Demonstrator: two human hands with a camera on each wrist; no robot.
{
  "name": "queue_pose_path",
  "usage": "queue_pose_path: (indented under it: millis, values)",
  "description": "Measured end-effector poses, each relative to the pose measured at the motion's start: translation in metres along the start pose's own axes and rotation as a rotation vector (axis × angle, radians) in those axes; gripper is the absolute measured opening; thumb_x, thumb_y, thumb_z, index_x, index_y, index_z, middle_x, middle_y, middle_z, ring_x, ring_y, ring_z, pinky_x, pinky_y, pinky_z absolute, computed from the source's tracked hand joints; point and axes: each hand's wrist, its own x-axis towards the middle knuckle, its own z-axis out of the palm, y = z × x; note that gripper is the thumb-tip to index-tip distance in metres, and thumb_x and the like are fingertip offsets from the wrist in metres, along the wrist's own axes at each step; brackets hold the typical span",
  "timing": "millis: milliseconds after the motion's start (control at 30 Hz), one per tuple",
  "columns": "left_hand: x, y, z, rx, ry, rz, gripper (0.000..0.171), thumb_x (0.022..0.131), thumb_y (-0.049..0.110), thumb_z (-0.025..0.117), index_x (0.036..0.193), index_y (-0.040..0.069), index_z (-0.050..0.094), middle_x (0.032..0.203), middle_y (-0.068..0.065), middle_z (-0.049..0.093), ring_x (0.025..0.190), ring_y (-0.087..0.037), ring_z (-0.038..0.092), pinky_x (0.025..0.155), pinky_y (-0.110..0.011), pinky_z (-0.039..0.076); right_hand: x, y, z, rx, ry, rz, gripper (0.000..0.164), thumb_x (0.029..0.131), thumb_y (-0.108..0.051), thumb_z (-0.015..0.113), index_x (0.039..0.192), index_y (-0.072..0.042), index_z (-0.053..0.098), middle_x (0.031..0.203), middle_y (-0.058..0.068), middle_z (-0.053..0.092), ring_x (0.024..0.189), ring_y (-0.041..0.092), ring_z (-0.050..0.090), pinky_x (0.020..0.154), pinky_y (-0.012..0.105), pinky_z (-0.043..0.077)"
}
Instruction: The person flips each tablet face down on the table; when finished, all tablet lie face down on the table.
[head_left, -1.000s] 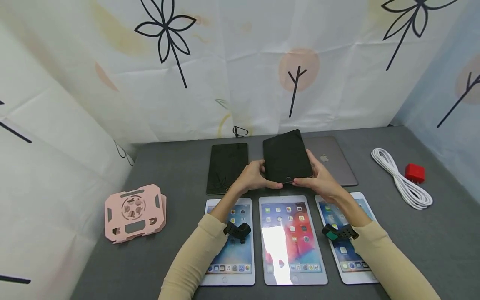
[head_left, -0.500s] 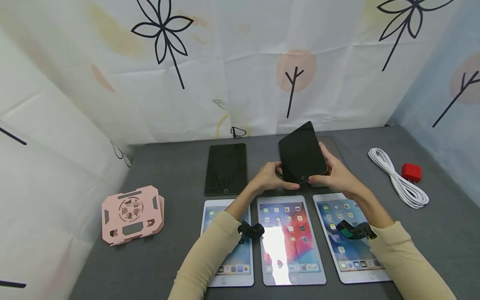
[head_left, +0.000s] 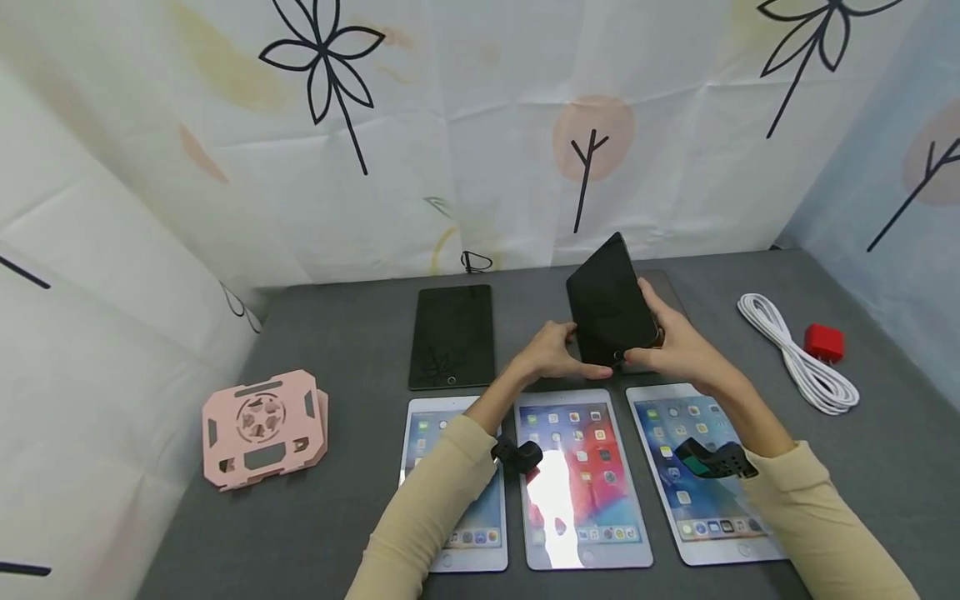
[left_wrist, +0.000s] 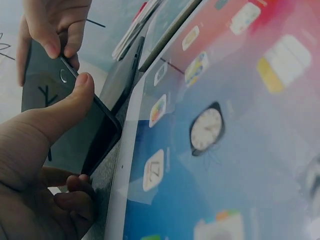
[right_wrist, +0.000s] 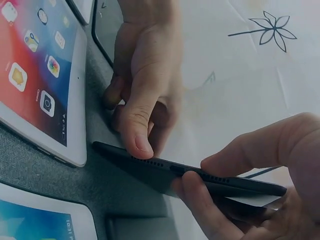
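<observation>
Right hand [head_left: 678, 346]: thumb placed at the lower edge, fingers wrapped about the right side of a black tablet [head_left: 606, 308], which is held raised and tilted, dark screen toward the wearer. Left hand [head_left: 551, 354]: the tablet's lower left corner pinched, thumb laid along the lower edge, other fingers bent at the corner. Both wrists are fitted with black bands [head_left: 716, 460] below beige sleeves [head_left: 825, 517]. Behind the raised piece, a grey flat device [head_left: 663, 285] is largely hidden. To its left is laid a second dark tablet [head_left: 452, 333], face up. Nearer the wearer, three white-framed tablets are set in a row, screens lit with icons: the left one [head_left: 483, 525] and the right one [head_left: 693, 417] are partly covered by the arms; the middle one [head_left: 583, 492] is marked by bright glare. At far right, a coiled white cable [head_left: 798, 354] is placed beside a red plug [head_left: 825, 343]; at far left, a pink cut-out stand [head_left: 262, 429]. All is borne on a grey tabletop [head_left: 352, 450], backed by printed white cloth [head_left: 465, 125].
</observation>
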Motion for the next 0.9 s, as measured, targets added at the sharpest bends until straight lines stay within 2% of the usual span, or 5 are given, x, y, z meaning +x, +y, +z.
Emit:
queue_pose_path:
  millis: [167,333,433,633,900]
  values:
    - [-0.001,-0.006,-0.003,0.006,0.002,0.021,0.095,0.083,0.043,0.083,0.156,0.002,0.039,0.147,-0.014,0.057,0.125,-0.020,0.058,0.103,-0.030,0.052,0.002,-0.004,0.004,0.011,-0.001,-0.032,0.108,0.091,0.001,0.067,0.165,-0.014,-0.010,0.152,0.035,0.037,0.103,0.040,0.065,0.076,0.023,0.054]
    - [-0.002,-0.010,-0.005,-0.062,-0.008,0.047,0.094,0.083,0.037,0.085,0.157,0.003,0.038,0.146,-0.014,0.057,0.073,-0.009,0.055,0.068,-0.020,0.047,0.004,-0.010,0.007,-0.021,0.012,-0.040,0.107,0.090,0.001,0.070,0.165,-0.013,-0.006,0.138,0.036,0.052,0.099,0.037,0.070,0.075,0.021,0.054]
    - [-0.003,-0.011,-0.006,-0.115,-0.032,0.052,0.093,0.084,0.032,0.085,0.158,0.003,0.036,0.148,-0.014,0.055,0.057,-0.007,0.048,0.057,-0.020,0.040,0.006,-0.012,0.009,-0.049,0.015,-0.063,0.107,0.089,0.001,0.071,0.165,-0.010,-0.003,0.134,0.035,0.055,0.091,0.031,0.070,0.072,0.023,0.053]
    - [-0.007,-0.016,-0.011,-0.192,-0.074,0.071,0.091,0.087,0.027,0.082,0.160,0.006,0.033,0.152,-0.012,0.052,0.068,-0.006,0.058,0.065,-0.019,0.046,0.010,-0.015,0.011,-0.120,0.000,-0.076,0.107,0.090,-0.002,0.073,0.165,-0.009,-0.003,0.133,0.035,0.054,0.086,0.028,0.069,0.072,0.026,0.054]
    - [-0.016,-0.026,-0.031,-0.339,-0.202,0.150,0.093,0.093,0.020,0.072,0.166,0.019,0.014,0.160,-0.015,0.041,0.118,-0.024,0.070,0.091,-0.034,0.058,0.013,-0.021,0.016,-0.152,-0.007,-0.094,0.109,0.090,-0.007,0.076,0.165,-0.009,-0.004,0.124,0.032,0.055,0.088,0.028,0.070,0.074,0.034,0.056]
